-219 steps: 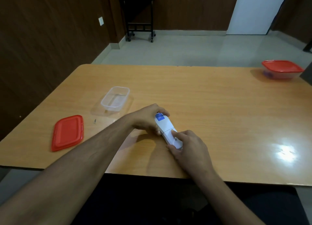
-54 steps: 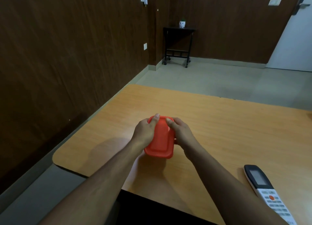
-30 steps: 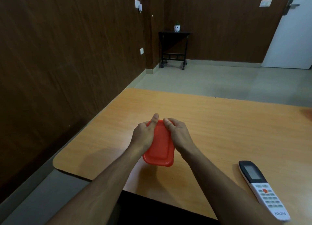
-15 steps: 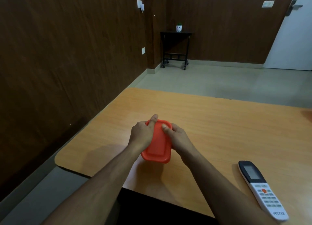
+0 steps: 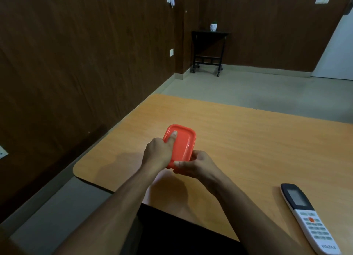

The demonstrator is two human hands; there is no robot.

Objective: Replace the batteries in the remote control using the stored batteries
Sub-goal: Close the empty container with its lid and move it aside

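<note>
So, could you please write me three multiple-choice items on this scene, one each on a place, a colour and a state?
1. Where does the white remote control lie?
A. On the floor
B. On the wooden table, to the person's right
C. On the black side table

2. What colour is the plastic lid of the container?
A. Blue
B. Clear
C. Red-orange

3. How is the remote control lying?
A. Buttons and screen up, untouched
B. Face down, held in one hand
C. Standing on end

Answers:
1. B, as it rests on the tabletop at lower right.
2. C, as the lid under the left hand and right hand is red-orange.
3. A, as its screen and keys show, and both hands are on the container.
</note>
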